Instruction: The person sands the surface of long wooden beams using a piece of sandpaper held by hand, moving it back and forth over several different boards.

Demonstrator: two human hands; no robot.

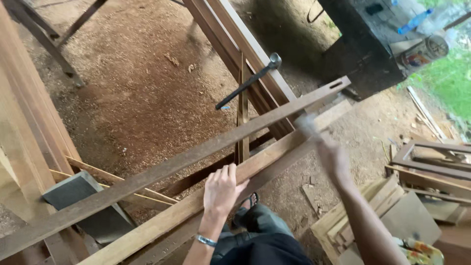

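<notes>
Nearest to us, our dark trousers (260, 240) fill the bottom edge, with a sandalled foot (249, 202) just past them on the sawdust floor (137, 98). Our left hand (222, 189), a metal bracelet (206, 240) on its wrist, lies palm down on the lighter wooden rail (196, 206), fingers (226, 172) stretched out and resting over its top edge rather than curled around it. That rail runs slantwise from lower left to upper right, and a second, darker rail (162, 172) with a slot cut near its far end lies just beside it, on the far side. Our right hand (333, 157) is blurred, closed around a handle whose head (306, 123) smears into a pale blur over the rails' upper part; we cannot tell what tool it is. Behind the rails a steel bar clamp (248, 81) leans against stacked frame timbers (235, 44). Offcuts of board (373, 211) lie to our right, a grey block (83, 196) to our left.
</notes>
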